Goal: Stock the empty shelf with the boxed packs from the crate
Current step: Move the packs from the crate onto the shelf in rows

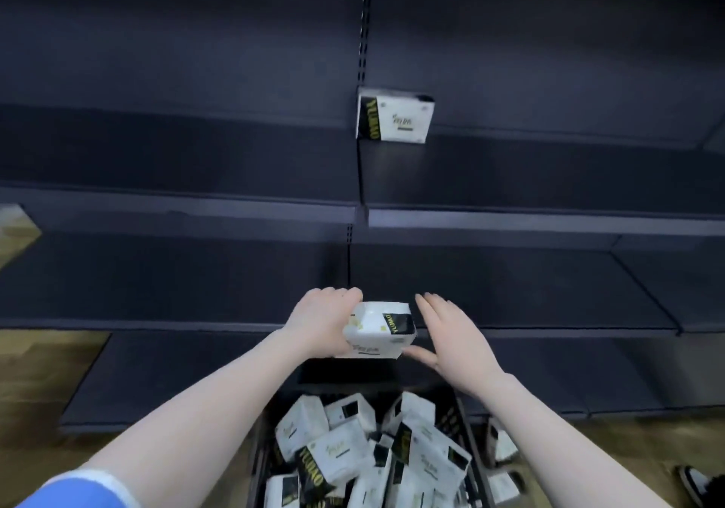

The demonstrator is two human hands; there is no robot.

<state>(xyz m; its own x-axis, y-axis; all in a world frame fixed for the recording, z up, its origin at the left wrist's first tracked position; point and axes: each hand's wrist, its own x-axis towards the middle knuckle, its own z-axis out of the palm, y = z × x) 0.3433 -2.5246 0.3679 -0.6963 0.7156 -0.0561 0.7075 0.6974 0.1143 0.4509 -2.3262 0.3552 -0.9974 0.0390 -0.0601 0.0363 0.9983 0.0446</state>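
A white pack with a black and yellow label [378,329] is held in the air in front of the dark shelving, above the crate. My left hand [323,321] grips its left side. My right hand [451,337] is beside its right end with fingers spread, the thumb touching the pack's lower corner. Another white pack [394,118] stands on an upper shelf [549,172] next to the slotted upright. A black crate [469,429] at the bottom centre holds several white packs [337,448] lying jumbled.
Dark metal shelves [176,213] run across the whole view in several tiers, split by a central upright [363,56]. Wood-look floor [35,382] shows at the lower left. A dark shoe [696,482] is at the lower right, by some packs outside the crate.
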